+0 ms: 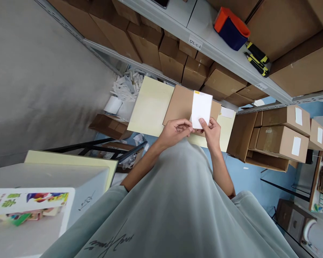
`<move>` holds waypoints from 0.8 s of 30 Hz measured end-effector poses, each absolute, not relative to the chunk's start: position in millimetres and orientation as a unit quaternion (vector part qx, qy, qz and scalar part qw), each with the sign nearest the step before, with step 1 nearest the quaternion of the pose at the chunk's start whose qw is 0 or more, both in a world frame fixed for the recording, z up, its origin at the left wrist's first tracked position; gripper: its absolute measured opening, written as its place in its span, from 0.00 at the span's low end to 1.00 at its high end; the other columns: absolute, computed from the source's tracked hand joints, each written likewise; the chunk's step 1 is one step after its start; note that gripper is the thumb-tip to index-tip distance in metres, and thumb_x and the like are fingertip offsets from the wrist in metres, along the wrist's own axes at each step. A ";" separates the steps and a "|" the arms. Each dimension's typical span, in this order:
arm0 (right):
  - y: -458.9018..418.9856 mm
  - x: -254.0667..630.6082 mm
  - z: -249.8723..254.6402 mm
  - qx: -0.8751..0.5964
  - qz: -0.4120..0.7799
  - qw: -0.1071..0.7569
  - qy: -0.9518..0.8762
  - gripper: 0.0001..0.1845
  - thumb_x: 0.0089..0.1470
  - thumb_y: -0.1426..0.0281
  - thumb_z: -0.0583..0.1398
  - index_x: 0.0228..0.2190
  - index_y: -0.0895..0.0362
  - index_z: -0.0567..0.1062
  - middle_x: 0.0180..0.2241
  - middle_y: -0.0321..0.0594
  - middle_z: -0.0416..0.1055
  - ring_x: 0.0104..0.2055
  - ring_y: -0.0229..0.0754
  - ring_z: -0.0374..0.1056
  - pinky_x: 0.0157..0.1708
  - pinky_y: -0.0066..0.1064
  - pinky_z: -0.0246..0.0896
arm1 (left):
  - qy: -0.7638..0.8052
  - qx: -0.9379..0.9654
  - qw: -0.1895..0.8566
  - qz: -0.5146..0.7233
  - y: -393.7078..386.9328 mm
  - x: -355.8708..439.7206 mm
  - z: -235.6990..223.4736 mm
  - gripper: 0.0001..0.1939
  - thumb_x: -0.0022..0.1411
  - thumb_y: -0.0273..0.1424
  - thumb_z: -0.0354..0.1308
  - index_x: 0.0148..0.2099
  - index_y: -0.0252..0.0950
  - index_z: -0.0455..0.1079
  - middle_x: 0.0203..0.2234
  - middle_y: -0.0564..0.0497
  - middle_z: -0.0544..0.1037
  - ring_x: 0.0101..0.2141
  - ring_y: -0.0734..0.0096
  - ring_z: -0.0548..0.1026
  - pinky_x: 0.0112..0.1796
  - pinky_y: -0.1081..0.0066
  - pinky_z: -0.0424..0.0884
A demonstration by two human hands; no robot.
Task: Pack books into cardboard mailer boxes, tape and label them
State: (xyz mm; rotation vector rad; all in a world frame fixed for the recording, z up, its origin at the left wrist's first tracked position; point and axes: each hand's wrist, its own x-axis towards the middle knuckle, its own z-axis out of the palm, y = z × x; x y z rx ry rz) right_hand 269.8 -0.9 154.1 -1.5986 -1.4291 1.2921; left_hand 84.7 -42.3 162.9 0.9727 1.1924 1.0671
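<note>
A white label [202,109] with a small yellow-orange mark at its top corner is held upright in my right hand [212,130], the thumb across its front and fingers behind. My left hand [177,132] is closed at the label's lower left corner, thumb and forefinger pinched together. A sliver of white shows behind the label beside those fingertips; whether it is a separate sheet I cannot tell. Beneath both hands lies a flat brown cardboard box [177,104] on a pale yellow tabletop [150,104].
Another white label [227,112] lies on the tabletop at right. Stacked cartons [274,138] stand further right. Above are shelves of boxes, with utility knives [257,64] and an orange-and-blue holder [231,28]. A carton of white scraps [127,86] is at left, a white bin [70,186] nearer.
</note>
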 end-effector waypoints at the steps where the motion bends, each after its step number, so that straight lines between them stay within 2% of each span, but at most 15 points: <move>1: 0.0 271.8 152.3 -0.612 0.480 0.297 -0.554 0.29 0.59 0.43 0.67 0.48 0.53 0.79 0.34 0.38 0.80 0.32 0.43 0.76 0.36 0.37 0.76 | 0.515 0.428 0.586 0.457 -42.0 86.1 162.0 0.11 0.61 0.42 0.68 0.37 0.40 0.80 0.29 0.50 0.83 0.28 0.68 0.80 0.32 0.69 0.78; 3: -0.3 276.8 153.0 -0.621 0.431 0.289 -0.587 0.29 0.57 0.45 0.69 0.50 0.52 0.80 0.37 0.39 0.80 0.34 0.43 0.75 0.39 0.37 0.75 | 0.523 0.447 0.565 0.456 -41.0 89.1 160.8 0.10 0.62 0.40 0.65 0.37 0.40 0.80 0.30 0.50 0.82 0.29 0.69 0.78 0.32 0.70 0.76; 5: -3.7 282.7 159.5 -0.605 0.407 0.304 -0.614 0.22 0.60 0.47 0.68 0.45 0.51 0.83 0.39 0.41 0.79 0.36 0.42 0.74 0.40 0.37 0.73 | 0.534 0.467 0.539 0.454 -39.5 92.3 160.2 0.09 0.63 0.39 0.64 0.36 0.39 0.80 0.32 0.50 0.81 0.30 0.70 0.77 0.32 0.71 0.73; 8: -11.0 290.8 173.4 -0.544 0.460 0.310 -0.629 0.17 0.62 0.49 0.67 0.37 0.49 0.84 0.37 0.40 0.77 0.34 0.41 0.71 0.35 0.36 0.69 | 0.540 0.496 0.513 0.447 -37.1 97.6 159.3 0.09 0.63 0.37 0.62 0.34 0.39 0.79 0.32 0.50 0.81 0.31 0.70 0.75 0.30 0.72 0.70; 11: -13.7 295.8 181.4 -0.529 0.472 0.301 -0.638 0.15 0.58 0.52 0.71 0.36 0.50 0.85 0.35 0.38 0.76 0.31 0.39 0.68 0.31 0.34 0.65 | 0.541 0.508 0.508 0.437 -34.9 104.1 157.7 0.09 0.63 0.37 0.62 0.34 0.39 0.79 0.32 0.50 0.81 0.31 0.70 0.75 0.30 0.72 0.69; 16: -6.9 300.3 179.1 -0.532 0.468 0.314 -0.632 0.10 0.60 0.59 0.69 0.34 0.52 0.85 0.33 0.38 0.75 0.28 0.37 0.65 0.29 0.33 0.61 | 0.532 0.524 0.504 0.435 -30.9 115.6 154.6 0.08 0.64 0.34 0.62 0.37 0.37 0.80 0.34 0.49 0.81 0.32 0.71 0.75 0.31 0.73 0.70; 20: -2.1 303.1 175.1 -0.558 0.472 0.318 -0.604 0.09 0.58 0.61 0.67 0.31 0.53 0.82 0.31 0.37 0.73 0.28 0.37 0.63 0.28 0.32 0.58 | 0.516 0.514 0.524 0.442 -29.3 119.7 149.5 0.05 0.61 0.32 0.63 0.35 0.38 0.79 0.33 0.50 0.80 0.32 0.71 0.75 0.32 0.72 0.70; 24: 0.6 305.6 172.2 -0.595 0.504 0.329 -0.534 0.08 0.53 0.62 0.66 0.29 0.54 0.79 0.28 0.35 0.72 0.28 0.37 0.63 0.30 0.32 0.61 | 0.484 0.452 0.598 0.451 -37.1 110.9 142.6 0.05 0.59 0.33 0.64 0.33 0.37 0.77 0.31 0.49 0.79 0.32 0.69 0.77 0.32 0.71 0.71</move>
